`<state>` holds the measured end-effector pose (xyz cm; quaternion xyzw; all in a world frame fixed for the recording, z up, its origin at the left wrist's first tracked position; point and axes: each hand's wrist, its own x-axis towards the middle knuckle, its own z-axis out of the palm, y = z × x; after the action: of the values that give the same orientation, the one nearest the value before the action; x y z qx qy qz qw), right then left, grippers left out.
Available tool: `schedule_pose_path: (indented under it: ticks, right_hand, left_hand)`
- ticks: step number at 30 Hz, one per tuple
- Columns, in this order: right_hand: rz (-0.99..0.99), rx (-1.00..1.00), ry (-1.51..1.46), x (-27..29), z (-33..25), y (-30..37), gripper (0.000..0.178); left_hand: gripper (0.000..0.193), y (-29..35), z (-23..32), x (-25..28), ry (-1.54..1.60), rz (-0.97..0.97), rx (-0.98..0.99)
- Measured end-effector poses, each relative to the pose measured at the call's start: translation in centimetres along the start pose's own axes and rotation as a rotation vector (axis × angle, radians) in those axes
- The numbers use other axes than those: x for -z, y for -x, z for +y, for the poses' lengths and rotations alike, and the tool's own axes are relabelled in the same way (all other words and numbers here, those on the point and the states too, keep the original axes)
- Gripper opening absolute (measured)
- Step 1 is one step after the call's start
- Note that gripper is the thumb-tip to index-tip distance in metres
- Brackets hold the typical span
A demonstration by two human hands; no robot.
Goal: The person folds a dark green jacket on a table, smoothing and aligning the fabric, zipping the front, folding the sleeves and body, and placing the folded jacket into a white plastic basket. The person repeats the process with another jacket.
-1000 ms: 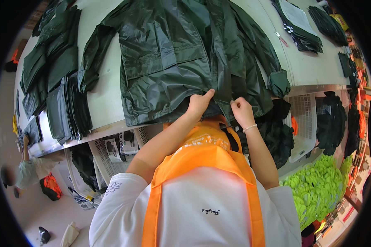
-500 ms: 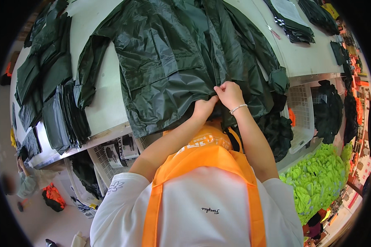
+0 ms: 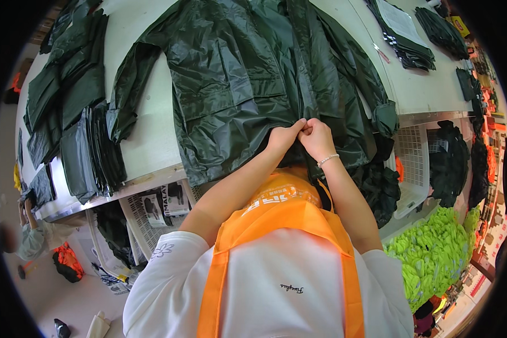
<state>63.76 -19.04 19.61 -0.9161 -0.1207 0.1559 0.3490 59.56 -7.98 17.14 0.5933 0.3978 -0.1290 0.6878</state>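
Observation:
A dark green, shiny rain jacket (image 3: 231, 84) lies spread on the table, its front running toward me and its lower hem hanging over the near edge. At the bottom of the front opening, my left hand (image 3: 284, 138) is closed in a pinch on the jacket's edge. Right beside it, my right hand (image 3: 316, 139) also pinches the jacket, with a bracelet at the wrist. The fingertips of both hands meet there. Whatever small part lies between them is hidden.
Folded dark green garments (image 3: 76, 90) are stacked on the table (image 3: 149, 132) at left. More packs (image 3: 403, 36) and a small red-handled tool (image 3: 381, 53) lie far right. White plastic baskets (image 3: 412, 166) stand below the tabletop. Lime-green garments (image 3: 431, 253) are heaped at lower right. Another person (image 3: 32, 239) is at far left.
My left hand has moved up and right, so its fingertips now meet my right hand's at the jacket's front edge. The whole view has shifted slightly.

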Motion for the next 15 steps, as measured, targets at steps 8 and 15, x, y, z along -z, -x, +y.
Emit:
schedule_pose_path:
  ticks: [8,15]
  right_hand:
    - [-0.421,-0.733,-0.964,0.4,2.7,5.3,0.012]
    - [-0.37,-0.864,-1.22,0.2,2.7,5.9,0.014]
  left_hand:
    - [0.055,-1.9,-1.4,0.2,-0.088,0.104,-0.183]
    - [0.022,1.0,-2.6,2.1,0.43,-0.006,-0.167]
